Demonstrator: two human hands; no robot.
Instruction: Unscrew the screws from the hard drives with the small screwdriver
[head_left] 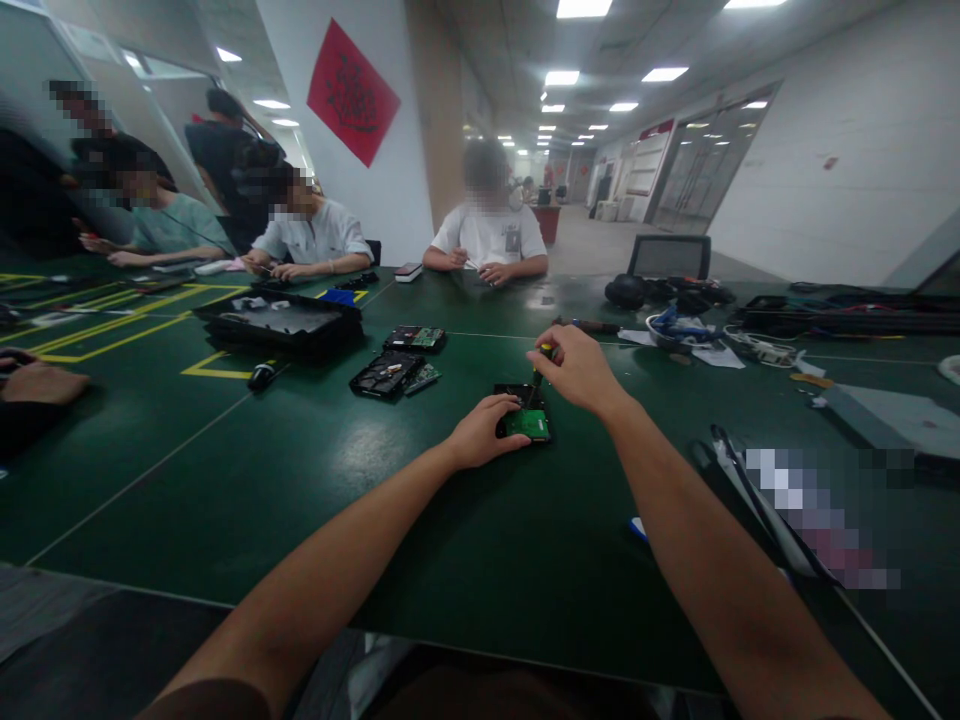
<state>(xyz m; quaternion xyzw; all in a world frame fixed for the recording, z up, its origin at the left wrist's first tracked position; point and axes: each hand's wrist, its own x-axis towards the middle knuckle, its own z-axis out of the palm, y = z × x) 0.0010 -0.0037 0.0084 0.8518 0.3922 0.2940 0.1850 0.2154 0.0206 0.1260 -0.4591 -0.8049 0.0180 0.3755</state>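
Note:
A hard drive [529,427] with a green circuit board on its upper face lies on the dark green table. My left hand [489,430] grips its left side, fingers along the far part and thumb at the near edge. Above the drive, my right hand [579,366] is closed around the yellow and black handle of a screwdriver [547,352]. The screwdriver stands nearly upright, its shaft pointing down at the board; whether the tip touches a screw is too small to tell. Left of it lie an opened black drive case [385,374], loose circuit boards [424,378] and another hard drive [415,338].
A black tray [281,325] stands at the left, near a small black object [261,376]. A dark tool [592,326] and a cable-filled bowl [671,328] lie beyond my right hand. Plastic packaging [787,500] is at right. A co-worker's hand [46,382] rests far left; several people sit across.

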